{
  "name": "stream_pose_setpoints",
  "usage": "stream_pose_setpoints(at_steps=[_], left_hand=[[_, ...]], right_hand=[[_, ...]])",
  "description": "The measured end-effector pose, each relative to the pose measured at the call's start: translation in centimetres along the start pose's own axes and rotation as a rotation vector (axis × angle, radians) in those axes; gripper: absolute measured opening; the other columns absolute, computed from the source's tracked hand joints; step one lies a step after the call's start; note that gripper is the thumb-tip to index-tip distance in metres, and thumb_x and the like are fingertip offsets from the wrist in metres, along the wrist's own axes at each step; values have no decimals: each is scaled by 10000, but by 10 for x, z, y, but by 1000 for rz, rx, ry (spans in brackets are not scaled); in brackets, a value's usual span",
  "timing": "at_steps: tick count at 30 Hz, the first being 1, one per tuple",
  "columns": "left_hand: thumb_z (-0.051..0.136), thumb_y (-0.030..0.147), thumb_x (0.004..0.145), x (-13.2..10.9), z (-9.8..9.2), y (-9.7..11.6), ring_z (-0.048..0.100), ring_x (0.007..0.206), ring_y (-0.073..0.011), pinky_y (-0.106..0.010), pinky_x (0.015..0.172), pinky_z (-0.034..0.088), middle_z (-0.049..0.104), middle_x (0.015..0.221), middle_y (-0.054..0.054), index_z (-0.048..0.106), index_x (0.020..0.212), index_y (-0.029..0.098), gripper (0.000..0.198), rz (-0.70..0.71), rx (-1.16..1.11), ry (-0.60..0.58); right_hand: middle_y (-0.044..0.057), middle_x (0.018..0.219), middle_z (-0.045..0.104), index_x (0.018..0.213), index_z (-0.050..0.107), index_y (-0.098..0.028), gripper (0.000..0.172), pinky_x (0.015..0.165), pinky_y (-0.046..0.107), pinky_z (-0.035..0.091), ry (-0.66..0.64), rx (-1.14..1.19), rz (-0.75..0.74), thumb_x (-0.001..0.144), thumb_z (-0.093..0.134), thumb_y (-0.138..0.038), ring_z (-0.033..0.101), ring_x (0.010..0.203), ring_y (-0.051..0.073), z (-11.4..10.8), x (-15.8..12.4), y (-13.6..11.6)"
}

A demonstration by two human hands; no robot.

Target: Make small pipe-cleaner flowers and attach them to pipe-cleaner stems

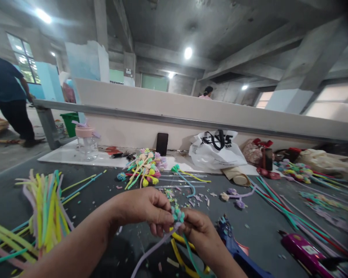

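a small mint-and-lilac cluster (177,214) is held up in front of the body, above the dark table (263,235). it is pinched from one side by the left hand (155,211), thumb against fingers, and from the other by the right hand (200,231); both grips are narrow, closed on the cluster, with the fingertips of the two hands near each other. a lilac stem (148,253) is seen curving down from beneath the cluster toward the lower left; a mint stem (190,251) is seen hanging below the right hand. behind these stems, yellow loops (176,253) are partly hidden.

a blue tool (237,253) is placed just beside the right forearm, its far end unclear. farther right, a magenta device (303,247) is laid near loose coloured stems (290,208). a lilac branched piece (239,195) is laid beyond the right hand. small scraps (200,199) are scattered past the fingers.

beyond the left hand, flower-tipped stems (146,168) are heaped; a bundle of stems (48,210) is piled left of the left forearm. along the back, a clear cup (87,143), a phone (162,144) stood upright and a white bag (216,150) are noted.
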State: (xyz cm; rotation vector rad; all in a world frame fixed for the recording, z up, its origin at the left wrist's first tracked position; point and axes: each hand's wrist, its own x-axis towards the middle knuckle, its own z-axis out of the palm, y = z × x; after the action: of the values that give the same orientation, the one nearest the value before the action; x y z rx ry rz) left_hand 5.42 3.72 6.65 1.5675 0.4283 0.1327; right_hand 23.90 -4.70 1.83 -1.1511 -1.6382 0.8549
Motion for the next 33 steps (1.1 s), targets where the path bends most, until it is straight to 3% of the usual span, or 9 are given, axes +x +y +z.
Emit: stream_pose_setpoints(at_steps=[12,18,25,33], left_hand=[[583,411,764,0,-1,-1,547,510,-81,-228,578,447,592,614,16,624,745,145,270,10,49,17],[615,421,734,2,-3,-3,571,551,-94,-236,572,467,608,707,1,620,808,152,278,-28,41,20],[663,368,694,9,-2,-10,577,562,-89,-217,568,458,619,701,2,636,811,150,249,3,30,17],[557,347,785,4,1,-2,579,557,-83,-232,583,477,618,752,-10,620,833,152,210,10,63,26]], right_hand=[[-3,610,490,639,620,-155,304,567,235,341,-6,48,20,754,586,-435,437,596,128,4,-1,4],[-22,585,425,610,570,-160,261,532,221,294,101,-53,66,755,577,-376,374,572,112,6,1,8],[-17,597,460,633,597,-161,248,550,224,308,91,11,102,745,591,-382,394,586,117,7,1,8],[1,620,525,648,598,-159,222,569,234,332,88,-39,71,768,559,-341,440,610,131,5,1,11]])
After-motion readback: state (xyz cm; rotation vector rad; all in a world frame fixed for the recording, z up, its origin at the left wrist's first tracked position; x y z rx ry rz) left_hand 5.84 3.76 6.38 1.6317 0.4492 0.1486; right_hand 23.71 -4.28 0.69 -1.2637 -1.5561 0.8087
